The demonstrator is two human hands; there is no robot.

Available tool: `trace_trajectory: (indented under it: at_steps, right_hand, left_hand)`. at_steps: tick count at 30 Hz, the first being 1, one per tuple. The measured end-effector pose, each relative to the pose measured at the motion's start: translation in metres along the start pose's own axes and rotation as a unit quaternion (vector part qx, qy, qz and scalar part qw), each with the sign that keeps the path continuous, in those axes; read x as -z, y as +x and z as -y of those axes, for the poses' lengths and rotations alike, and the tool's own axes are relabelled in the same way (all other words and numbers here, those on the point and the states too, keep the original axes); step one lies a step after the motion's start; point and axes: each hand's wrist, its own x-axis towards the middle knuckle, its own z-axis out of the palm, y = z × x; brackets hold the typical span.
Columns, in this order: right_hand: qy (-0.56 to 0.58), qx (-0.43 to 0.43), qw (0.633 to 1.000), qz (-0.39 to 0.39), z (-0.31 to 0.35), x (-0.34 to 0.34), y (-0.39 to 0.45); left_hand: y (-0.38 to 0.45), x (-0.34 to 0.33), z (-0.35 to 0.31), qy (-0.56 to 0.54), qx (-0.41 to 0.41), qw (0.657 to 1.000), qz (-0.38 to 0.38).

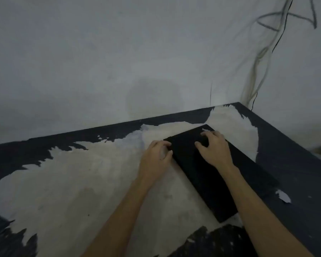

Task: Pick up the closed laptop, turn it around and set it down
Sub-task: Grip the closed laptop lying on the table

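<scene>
A closed black laptop [202, 175] lies flat on the table [72, 182], skewed, its long side running from the far middle toward the near right. A small logo shows at its far corner. My left hand [156, 156] is at the laptop's far left edge, fingers curled against that edge. My right hand [215, 149] rests on top of the lid near the far end, fingers spread and bent, palm down. Whether the laptop is lifted off the table I cannot tell.
The table is dark with a large worn pale patch; its back edge meets a grey wall [119, 62]. Cables [258, 67] hang down the wall at the table's far right corner. A chip of peeled coating [283, 196] lies right of the laptop.
</scene>
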Motion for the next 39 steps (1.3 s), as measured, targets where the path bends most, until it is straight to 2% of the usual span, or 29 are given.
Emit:
trace_trajectory:
  at_steps: [3, 6, 10, 13, 17, 19, 23, 25, 28, 30, 33, 39]
  right_hand:
    - [-0.053, -0.034, 0.998, 0.003, -0.014, -0.002, 0.018]
    - [-0.075, -0.102, 0.991, 0.033, -0.018, -0.002, 0.027]
    - [-0.075, -0.120, 0.990, 0.028, -0.022, -0.005, 0.032]
    - [-0.054, -0.111, 0.992, 0.008, -0.021, -0.004, 0.033]
    - [-0.004, -0.115, 0.993, -0.005, -0.020, 0.002, 0.035]
    - [0.011, -0.111, 0.994, -0.020, -0.018, 0.005, 0.035]
    - [0.035, -0.106, 0.992, -0.055, -0.012, 0.014, 0.036]
    - [0.047, -0.105, 0.991, -0.064, -0.011, 0.018, 0.035]
    - [0.063, -0.098, 0.991, -0.070, -0.007, 0.020, 0.033]
    - [0.064, -0.092, 0.991, -0.069, -0.003, 0.021, 0.033]
    - [0.058, -0.087, 0.993, -0.060, 0.005, 0.024, 0.032]
    - [0.083, -0.070, 0.993, -0.055, 0.023, 0.032, 0.028]
  left_hand:
    - [0.012, -0.018, -0.004, 0.033, 0.042, 0.999, 0.002]
    - [0.018, -0.032, -0.010, 0.080, 0.107, 0.990, 0.054]
    - [0.024, -0.046, -0.017, 0.090, 0.127, 0.985, 0.079]
    - [0.023, -0.052, -0.021, 0.045, 0.134, 0.988, 0.066]
    - [0.025, -0.055, -0.025, -0.019, 0.128, 0.991, 0.010]
    - [0.026, -0.055, -0.032, -0.085, 0.128, 0.988, -0.013]
    - [0.026, -0.054, -0.049, -0.191, 0.106, 0.970, -0.102]
    - [0.027, -0.056, -0.056, -0.239, 0.131, 0.954, -0.128]
    - [0.030, -0.051, -0.065, -0.334, 0.242, 0.899, -0.149]
    - [0.030, -0.048, -0.065, -0.370, 0.278, 0.873, -0.156]
    - [0.033, -0.040, -0.060, -0.383, 0.282, 0.865, -0.161]
    - [0.041, -0.009, -0.043, -0.356, 0.261, 0.885, -0.150]
